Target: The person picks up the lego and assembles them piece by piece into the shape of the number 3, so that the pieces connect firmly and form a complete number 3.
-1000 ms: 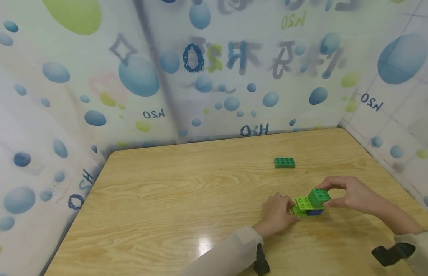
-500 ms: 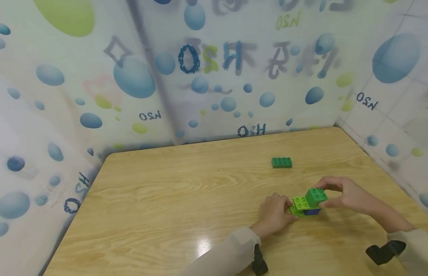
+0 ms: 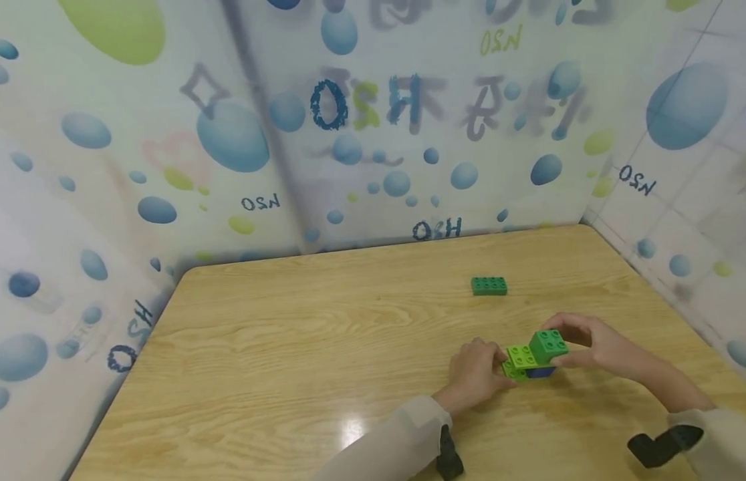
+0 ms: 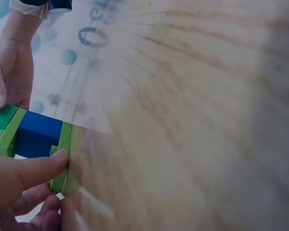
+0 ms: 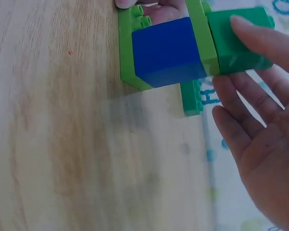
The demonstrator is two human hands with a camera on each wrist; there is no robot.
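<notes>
A stack of toy building bricks stands at the right side of the table in the head view. Its lower lime-green plate (image 4: 64, 137) lies on the tabletop and bears a blue block (image 5: 167, 52). Over that sits an upper lime-green plate (image 3: 521, 356), topped at its right end by a green block (image 3: 548, 346). My left hand (image 3: 472, 375) pinches the lower plate's left end between thumb and fingers. With thumb and fingers on opposite sides, my right hand (image 3: 607, 349) grips the green block, which touches the upper plate.
A separate dark green brick (image 3: 489, 286) lies on the wooden table (image 3: 277, 347), beyond the stack. Bubble-printed walls (image 3: 361, 167) rise behind the table and along its sides. A dark strap piece (image 3: 664, 446) hangs at the right cuff.
The head view has shifted slightly, so the table and stack appear a little further left. Both hands keep the same holds, and the stack looks unchanged.
</notes>
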